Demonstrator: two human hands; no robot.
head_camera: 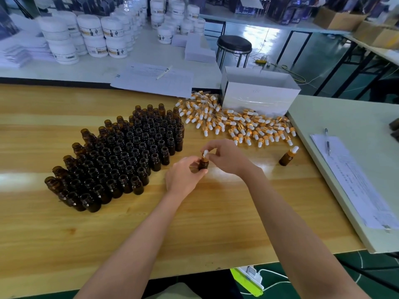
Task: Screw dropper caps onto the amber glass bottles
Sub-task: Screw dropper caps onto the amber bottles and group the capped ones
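Barely started: one capped bottle (288, 156) done, right of open-bottle block (121, 154). Left hand (183, 176) clamped round amber bottle (203, 164) just right of block; right hand (224, 155) pinching dropper cap (205, 153) onto it. Cap pile (235, 124) waiting behind.

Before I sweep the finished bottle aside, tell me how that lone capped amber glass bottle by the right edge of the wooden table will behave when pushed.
The capped amber glass bottle is narrow and tall with its white bulb on top, so a high push would probably tip it. Being round, it would likely roll once down. It stands near the wooden table edge, and glass may break if it falls.
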